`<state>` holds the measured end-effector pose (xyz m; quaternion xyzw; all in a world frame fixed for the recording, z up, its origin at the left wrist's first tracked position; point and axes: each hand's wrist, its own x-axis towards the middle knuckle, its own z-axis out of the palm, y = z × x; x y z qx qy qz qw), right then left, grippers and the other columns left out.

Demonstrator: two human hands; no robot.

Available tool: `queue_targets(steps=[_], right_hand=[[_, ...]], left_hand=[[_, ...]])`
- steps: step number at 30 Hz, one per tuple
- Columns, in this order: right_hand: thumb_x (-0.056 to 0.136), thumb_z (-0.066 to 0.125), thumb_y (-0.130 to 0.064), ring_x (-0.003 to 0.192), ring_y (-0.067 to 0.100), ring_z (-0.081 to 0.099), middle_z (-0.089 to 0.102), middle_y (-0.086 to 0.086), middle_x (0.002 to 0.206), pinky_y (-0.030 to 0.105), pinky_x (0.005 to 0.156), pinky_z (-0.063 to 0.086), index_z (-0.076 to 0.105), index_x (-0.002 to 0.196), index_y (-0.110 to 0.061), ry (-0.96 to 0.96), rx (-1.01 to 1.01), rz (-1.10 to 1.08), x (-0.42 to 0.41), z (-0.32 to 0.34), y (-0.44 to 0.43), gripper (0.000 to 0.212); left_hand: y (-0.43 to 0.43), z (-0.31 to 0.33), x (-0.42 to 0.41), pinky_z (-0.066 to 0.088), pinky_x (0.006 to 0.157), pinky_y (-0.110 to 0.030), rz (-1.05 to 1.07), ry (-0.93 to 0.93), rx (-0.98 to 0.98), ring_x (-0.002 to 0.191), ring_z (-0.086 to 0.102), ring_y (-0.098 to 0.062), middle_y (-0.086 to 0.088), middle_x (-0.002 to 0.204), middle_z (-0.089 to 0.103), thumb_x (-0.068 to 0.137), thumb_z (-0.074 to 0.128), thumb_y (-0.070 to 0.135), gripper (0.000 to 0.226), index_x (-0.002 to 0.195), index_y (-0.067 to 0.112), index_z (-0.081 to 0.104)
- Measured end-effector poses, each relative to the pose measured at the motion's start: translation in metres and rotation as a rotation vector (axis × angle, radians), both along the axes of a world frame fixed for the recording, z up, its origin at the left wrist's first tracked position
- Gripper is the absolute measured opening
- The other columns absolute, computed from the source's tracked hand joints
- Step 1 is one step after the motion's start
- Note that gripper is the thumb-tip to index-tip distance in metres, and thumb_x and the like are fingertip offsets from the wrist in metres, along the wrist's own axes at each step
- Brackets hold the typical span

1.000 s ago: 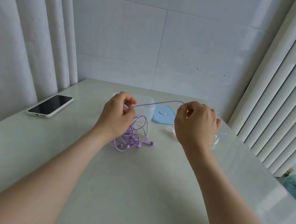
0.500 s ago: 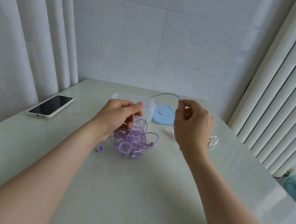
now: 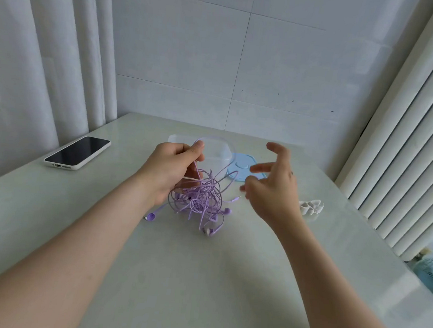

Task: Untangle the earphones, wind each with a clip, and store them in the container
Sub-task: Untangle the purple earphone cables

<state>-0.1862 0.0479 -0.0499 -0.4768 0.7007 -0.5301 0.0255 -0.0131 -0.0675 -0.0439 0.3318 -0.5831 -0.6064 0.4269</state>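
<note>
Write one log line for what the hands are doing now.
left hand: pinches purple earphones | right hand: fingers spread, holds nothing | container: lid off, beside it | clips: untouched

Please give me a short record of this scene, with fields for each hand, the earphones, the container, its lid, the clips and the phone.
left hand: grips a strand of the purple earphones
right hand: fingers spread, holds nothing
purple earphones: tangled, on the table between the hands
container: clear, open, behind the tangle
lid: blue, flat, right of the container
clips: white, right of the right hand
phone: far left, screen up
</note>
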Motion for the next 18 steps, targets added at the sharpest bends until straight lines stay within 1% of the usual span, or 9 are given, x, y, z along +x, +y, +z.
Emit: queue_targets(steps=[2, 4, 6, 8, 10, 11, 13, 16, 18], right_hand=[[0.081, 0.051, -0.014, 0.082, 0.021, 0.071, 0.067, -0.010, 0.095, 0.044, 0.077, 0.058, 0.054, 0.116, -0.031, -0.037, -0.159, -0.023, 0.005, 0.008, 0.002, 0.039], [0.085, 0.050, -0.010, 0.062, 0.022, 0.064, 0.066, -0.004, 0.073, 0.035, 0.060, 0.051, 0.063, 0.090, -0.020, 0.072, -0.277, -0.002, 0.009, 0.013, 0.006, 0.017], [0.083, 0.050, -0.014, 0.047, 0.028, 0.051, 0.055, 0.007, 0.052, 0.033, 0.049, 0.039, 0.061, 0.066, -0.014, 0.114, -0.291, 0.200, 0.018, 0.014, 0.013, 0.021], [0.086, 0.061, -0.030, 0.043, 0.019, 0.041, 0.046, 0.007, 0.045, 0.029, 0.047, 0.033, 0.055, 0.054, -0.011, 0.223, -0.216, 0.359, 0.027, 0.010, 0.017, 0.038], [0.079, 0.078, -0.050, 0.043, 0.012, 0.040, 0.048, -0.001, 0.043, 0.024, 0.049, 0.033, 0.054, 0.051, -0.013, 0.346, -0.086, 0.410, 0.034, 0.003, 0.016, 0.053], [0.072, 0.084, -0.059, 0.045, 0.013, 0.045, 0.052, -0.004, 0.044, 0.022, 0.051, 0.034, 0.055, 0.053, -0.015, 0.402, -0.020, 0.411, 0.036, 0.000, 0.015, 0.057], [0.063, 0.087, -0.071, 0.053, 0.014, 0.053, 0.057, -0.007, 0.051, 0.022, 0.053, 0.037, 0.058, 0.058, -0.019, 0.508, 0.106, 0.367, 0.037, -0.006, 0.011, 0.060], [0.067, 0.080, -0.072, 0.060, 0.010, 0.056, 0.059, -0.009, 0.056, 0.027, 0.055, 0.045, 0.059, 0.065, -0.023, 0.605, 0.193, 0.236, 0.034, -0.012, 0.004, 0.053], [0.074, 0.073, -0.067, 0.058, 0.009, 0.056, 0.060, -0.011, 0.053, 0.029, 0.060, 0.050, 0.059, 0.065, -0.027, 0.547, 0.147, 0.196, 0.031, -0.013, 0.002, 0.043]], left_hand=[[-0.002, -0.001, 0.000, 0.051, 0.048, -0.027, 0.040, 0.000, 0.020, 0.050, 0.063, -0.017, -0.008, 0.075, 0.055, 0.102, 0.066, 0.039, 0.035, 0.087, 0.008, 0.070], [-0.004, -0.002, 0.000, 0.051, 0.047, -0.028, 0.080, -0.033, -0.003, 0.050, 0.066, -0.016, -0.008, 0.074, 0.056, 0.103, 0.064, 0.038, 0.036, 0.088, 0.006, 0.070], [-0.005, -0.006, 0.000, 0.053, 0.046, -0.029, 0.147, -0.128, -0.081, 0.049, 0.066, -0.015, -0.006, 0.071, 0.055, 0.104, 0.063, 0.039, 0.038, 0.088, 0.005, 0.071], [-0.007, -0.010, -0.001, 0.058, 0.054, -0.036, 0.217, -0.195, -0.151, 0.049, 0.066, -0.017, -0.001, 0.062, 0.056, 0.103, 0.062, 0.041, 0.039, 0.084, 0.008, 0.072], [-0.011, -0.013, -0.002, 0.058, 0.060, -0.039, 0.266, -0.219, -0.161, 0.056, 0.069, -0.023, 0.001, 0.059, 0.058, 0.102, 0.062, 0.042, 0.040, 0.080, 0.010, 0.072], [-0.012, -0.013, -0.001, 0.058, 0.062, -0.039, 0.286, -0.220, -0.150, 0.059, 0.069, -0.026, 0.000, 0.059, 0.059, 0.102, 0.062, 0.042, 0.041, 0.078, 0.011, 0.072], [-0.013, -0.013, -0.001, 0.056, 0.067, -0.039, 0.305, -0.223, -0.132, 0.064, 0.066, -0.028, 0.001, 0.058, 0.059, 0.102, 0.062, 0.042, 0.041, 0.075, 0.013, 0.072], [-0.011, -0.012, -0.001, 0.050, 0.064, -0.032, 0.317, -0.233, -0.125, 0.066, 0.061, -0.028, -0.001, 0.061, 0.058, 0.103, 0.060, 0.041, 0.042, 0.074, 0.012, 0.070], [-0.011, -0.010, -0.001, 0.056, 0.066, -0.036, 0.305, -0.226, -0.118, 0.067, 0.061, -0.029, -0.001, 0.062, 0.058, 0.104, 0.059, 0.041, 0.043, 0.074, 0.011, 0.069]])
